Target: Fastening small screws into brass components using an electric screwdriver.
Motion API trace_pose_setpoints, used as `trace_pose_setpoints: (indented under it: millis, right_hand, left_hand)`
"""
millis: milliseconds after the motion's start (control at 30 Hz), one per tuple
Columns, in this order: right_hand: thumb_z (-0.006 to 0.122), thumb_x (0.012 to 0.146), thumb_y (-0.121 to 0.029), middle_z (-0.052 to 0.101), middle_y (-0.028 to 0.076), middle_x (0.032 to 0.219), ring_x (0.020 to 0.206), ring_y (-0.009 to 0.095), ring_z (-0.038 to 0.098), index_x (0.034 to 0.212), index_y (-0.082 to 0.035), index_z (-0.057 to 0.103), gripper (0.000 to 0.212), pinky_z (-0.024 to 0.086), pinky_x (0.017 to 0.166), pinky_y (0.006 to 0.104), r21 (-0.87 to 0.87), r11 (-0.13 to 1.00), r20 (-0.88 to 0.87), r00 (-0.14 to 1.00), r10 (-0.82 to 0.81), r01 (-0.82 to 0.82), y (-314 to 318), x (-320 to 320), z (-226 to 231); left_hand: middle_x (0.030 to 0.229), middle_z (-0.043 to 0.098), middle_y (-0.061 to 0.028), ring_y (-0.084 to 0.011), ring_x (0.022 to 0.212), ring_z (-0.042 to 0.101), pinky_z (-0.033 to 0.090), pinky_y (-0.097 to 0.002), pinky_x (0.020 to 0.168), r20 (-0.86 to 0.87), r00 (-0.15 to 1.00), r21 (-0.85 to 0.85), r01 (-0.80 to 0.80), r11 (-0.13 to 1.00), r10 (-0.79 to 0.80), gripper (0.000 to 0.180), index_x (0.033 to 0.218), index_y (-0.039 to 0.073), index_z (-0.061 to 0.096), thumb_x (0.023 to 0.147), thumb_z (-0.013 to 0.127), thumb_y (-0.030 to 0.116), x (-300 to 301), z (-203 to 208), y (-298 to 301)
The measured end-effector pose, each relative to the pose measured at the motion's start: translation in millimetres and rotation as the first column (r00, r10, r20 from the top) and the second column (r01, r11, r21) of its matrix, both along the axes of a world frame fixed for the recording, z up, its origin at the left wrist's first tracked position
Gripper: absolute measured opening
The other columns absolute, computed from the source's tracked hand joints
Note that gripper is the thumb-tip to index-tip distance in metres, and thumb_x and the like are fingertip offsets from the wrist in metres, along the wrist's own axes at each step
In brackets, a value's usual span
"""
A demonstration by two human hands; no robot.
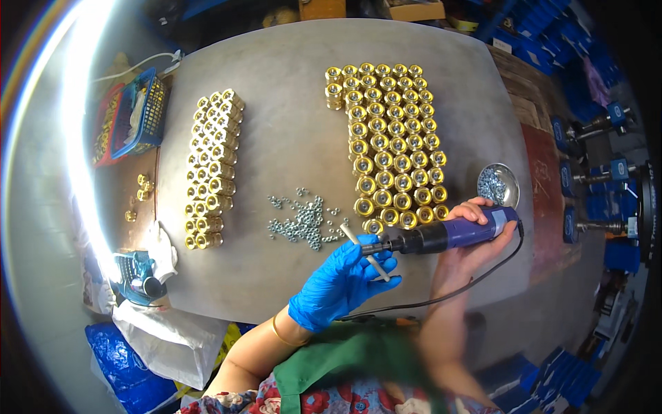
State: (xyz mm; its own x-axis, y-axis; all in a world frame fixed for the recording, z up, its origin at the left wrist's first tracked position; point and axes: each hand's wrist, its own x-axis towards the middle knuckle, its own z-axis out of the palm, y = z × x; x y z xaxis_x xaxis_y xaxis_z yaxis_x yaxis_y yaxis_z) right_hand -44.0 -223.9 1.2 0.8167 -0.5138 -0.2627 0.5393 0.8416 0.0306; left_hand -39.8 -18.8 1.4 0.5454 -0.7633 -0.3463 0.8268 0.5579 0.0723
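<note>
My right hand [493,238], bare, is wrapped round a purple and black electric screwdriver [465,233] with a dark cord. The tool lies nearly level, its metal socket end pointing left. My left hand [338,279] wears a blue glove and pinches a thin pale rod [349,234] right at that socket end. The rod slants across the tip; whether it touches the socket, I cannot tell. Just beyond my left hand, small silvery nuts [303,224] lie scattered on the grey tabletop [283,124]. A block of upright brass fittings [398,145] stands beyond the screwdriver.
A second group of brass fittings [212,165] stands at left. On the right sits a metal bowl [509,176] with small parts inside. Baskets [155,114], a few loose fittings [143,186] and a teal device [140,279] line the left side. Blue bins [538,41] rise at right.
</note>
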Motion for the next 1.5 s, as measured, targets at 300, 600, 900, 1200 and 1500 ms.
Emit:
trace_pose_setpoints:
  millis: [300, 600, 900, 1200, 1500]
  right_hand:
    - [0.062, 0.077, -0.044, 0.050, 0.007, 0.086, 0.064, 0.013, 0.049, 0.094, -0.004, 0.048, 0.046, 0.043, 0.063, 0.0261, -0.094, 0.994, -0.043, 0.997, -0.063, 0.059, -11.2, -5.6, -3.1]
    - [0.057, 0.080, -0.047, 0.051, 0.009, 0.091, 0.065, 0.013, 0.048, 0.095, -0.003, 0.050, 0.046, 0.043, 0.063, 0.0263, -0.264, 0.961, -0.089, 0.990, -0.112, 0.085, -11.5, -12.7, -0.3]
    - [0.056, 0.080, -0.048, 0.053, 0.010, 0.091, 0.065, 0.013, 0.048, 0.096, -0.003, 0.050, 0.047, 0.043, 0.063, 0.0264, -0.302, 0.949, -0.098, 0.987, -0.125, 0.090, -11.8, -15.0, 0.0]
    - [0.057, 0.080, -0.048, 0.053, 0.008, 0.089, 0.063, 0.013, 0.046, 0.094, -0.004, 0.048, 0.047, 0.041, 0.061, 0.0259, -0.275, 0.960, -0.136, 0.987, -0.089, 0.048, -4.0, -9.1, 8.9]
    - [0.057, 0.080, -0.047, 0.051, 0.007, 0.088, 0.065, 0.013, 0.046, 0.096, -0.004, 0.046, 0.048, 0.040, 0.061, 0.0255, -0.303, 0.952, -0.186, 0.978, -0.092, 0.032, -3.4, -8.3, 10.8]
  left_hand:
    - [0.087, 0.058, -0.0016, -0.0093, 0.076, 0.050, 0.043, -0.0222, 0.072, 0.725, 0.557, 0.677, -0.463, 0.573, -0.406, 0.022, 0.106, 0.003, 0.061, 0.087, 0.056, 0.013, 66.0, -13.5, 40.6]
    - [0.074, 0.064, -0.0115, -0.0140, 0.062, 0.059, 0.048, -0.0275, 0.060, 0.595, 0.402, 0.713, -0.663, 0.226, -0.697, 0.020, 0.092, 0.001, 0.062, 0.086, 0.058, 0.020, 123.1, -71.5, 82.9]
    - [0.067, 0.062, -0.0069, -0.0077, 0.057, 0.054, 0.045, -0.0244, 0.055, 0.460, 0.356, 0.759, -0.632, 0.153, -0.814, 0.028, 0.103, 0.001, 0.062, 0.085, 0.060, 0.022, 126.2, -50.9, 70.0]
    - [0.065, 0.060, -0.0130, -0.0210, 0.057, 0.058, 0.047, -0.0332, 0.058, 0.235, 0.160, 0.762, -0.642, 0.080, -0.959, 0.023, 0.089, 0.004, 0.065, 0.083, 0.058, 0.025, 147.5, -46.2, 69.5]
    - [0.060, 0.049, -0.0027, -0.0091, 0.054, 0.041, 0.036, -0.0261, 0.051, 0.476, 0.466, 0.557, -0.816, -0.154, -0.746, 0.016, 0.077, 0.002, 0.059, 0.080, 0.064, 0.017, 123.7, -11.2, 180.8]
